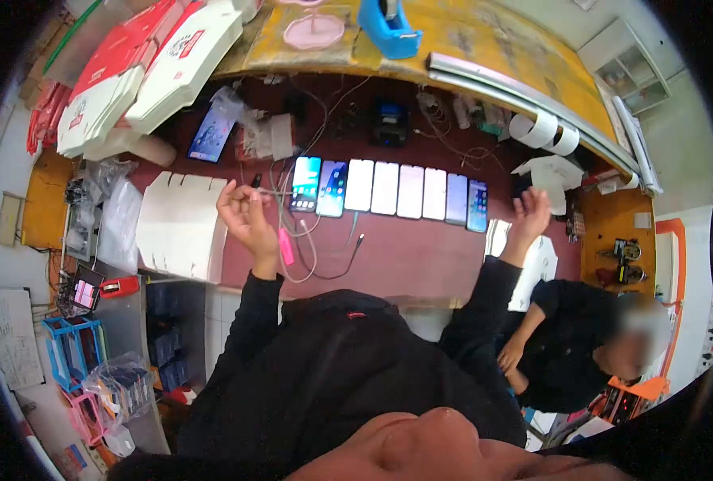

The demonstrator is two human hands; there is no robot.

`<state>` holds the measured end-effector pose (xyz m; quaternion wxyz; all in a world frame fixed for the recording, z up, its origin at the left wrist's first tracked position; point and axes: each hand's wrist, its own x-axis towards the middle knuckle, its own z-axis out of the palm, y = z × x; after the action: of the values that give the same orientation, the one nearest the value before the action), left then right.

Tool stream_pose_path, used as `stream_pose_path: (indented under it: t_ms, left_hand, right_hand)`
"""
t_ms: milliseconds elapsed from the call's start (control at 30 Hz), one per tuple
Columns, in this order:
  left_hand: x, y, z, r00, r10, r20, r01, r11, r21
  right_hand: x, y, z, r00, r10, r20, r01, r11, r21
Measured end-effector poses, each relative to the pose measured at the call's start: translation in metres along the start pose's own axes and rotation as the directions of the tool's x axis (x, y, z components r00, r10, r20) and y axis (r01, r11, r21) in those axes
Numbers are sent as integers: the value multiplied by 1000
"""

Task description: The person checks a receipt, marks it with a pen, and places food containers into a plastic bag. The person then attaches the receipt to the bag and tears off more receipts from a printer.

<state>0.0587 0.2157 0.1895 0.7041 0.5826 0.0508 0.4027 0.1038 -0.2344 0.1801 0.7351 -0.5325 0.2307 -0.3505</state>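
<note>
Several phones with lit screens lie side by side on the dark red tabletop (pixel 420 256). The leftmost phone (pixel 305 183) shows a blue screen, and the rightmost phone (pixel 477 206) shows app icons. Between them, a phone with a white screen (pixel 384 188) is one of several pale ones. My left hand (pixel 247 218) is raised left of the row, palm up, fingers loosely curled and apart, holding nothing. Right of the row, my right hand (pixel 531 215) is up near a white paper sheet, its fingers partly spread and nothing visible in it. A pink tag (pixel 285 246) on a cable lies near my left hand.
Loose cables (pixel 312 255) run over the front of the table. White sheets (pixel 182 226) lie at the left. Another phone (pixel 211 135) lies behind them. A yellow shelf (pixel 469 48) holds a blue tape dispenser (pixel 389 30). Another person (pixel 569 341) sits at the right.
</note>
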Motion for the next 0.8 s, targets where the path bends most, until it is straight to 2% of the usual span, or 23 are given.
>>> stream_pose_path:
  t_ms: [33, 100, 167, 233, 300, 367, 433, 500, 567, 633, 700, 800]
  left_hand:
    - [-3, -4, 8, 1000, 9, 2, -9, 1000, -15]
    - [-10, -15, 14, 994, -63, -87, 69, 995, 68]
    - [-17, -23, 23, 983, -117, -140, 141, 974, 177]
    - [-23, -44, 16, 969, -194, -155, 212, 971, 113]
    - [-29, -48, 15, 980, -156, -125, 180, 960, 213]
    - [-34, -50, 19, 976, -189, -105, 209, 949, 237]
    - [-35, -56, 29, 970, -220, -104, 241, 931, 273]
    - [-38, -60, 54, 979, -204, -23, 203, 948, 246]
    - [-37, -64, 83, 968, -245, 48, 222, 933, 283]
    - [-39, -60, 127, 927, -206, 313, 145, 967, 208]
    - [-42, -48, 175, 845, -214, 489, 135, 972, 191]
    - [-46, -33, 239, 623, -306, 720, 276, 947, 163]
  right_hand:
    - [22, -19, 10, 998, -65, -20, 65, 997, -33]
    - [83, -30, 13, 992, -124, 9, 124, 981, -150]
    - [128, -28, 20, 983, -176, 47, 182, 967, -176]
    - [157, -17, 28, 963, -242, 115, 260, 948, -182]
    - [143, -24, 44, 975, -131, 178, 126, 991, 42]
    - [133, -21, 55, 950, -241, 199, 227, 970, 88]
    - [119, -25, 61, 939, -270, 213, 243, 959, 145]
    - [108, -28, 63, 917, -256, 307, 205, 960, 188]
    - [107, -29, 63, 922, -270, 278, 222, 956, 192]
    - [110, -34, 61, 945, -261, 195, 207, 943, 261]
    - [112, -34, 58, 937, -295, 186, 244, 936, 255]
    - [112, -41, 54, 923, -333, 191, 290, 931, 220]
